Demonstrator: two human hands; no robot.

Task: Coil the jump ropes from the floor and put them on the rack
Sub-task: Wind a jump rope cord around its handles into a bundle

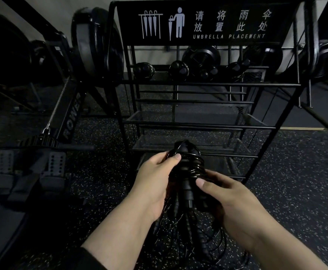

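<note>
Head cam, looking down at both hands in front of a black metal rack in a pretty dim gym. The hands have a black jump rope bundle between them, held up just in front of the rack's lower shelves. The cord is wound in several tight loops around the handles, which point down toward the floor.

The left hand grips the bundle from the left side, fingers curled around it and the thumb pressed across the top of the coils. The right hand has it from the right and a bit lower, thumb laid on the front of the handles and the other fingers wrapped behind, so I can't see them well.

Below the hands there's more loose rope lying in tangled loops on the speckled rubber floor, near the bottom edge of the shot. Can't tell how many ropes are in that pile, it's all black on black.

The rack has a sign on top reading "UMBRELLA PLACEMENT" with Chinese text and umbrella icons. On its upper rail at the far side sit some dark coiled bundles, hard to make out exactly. To the left is a rowing machine with "POWER" on its rail.
</note>
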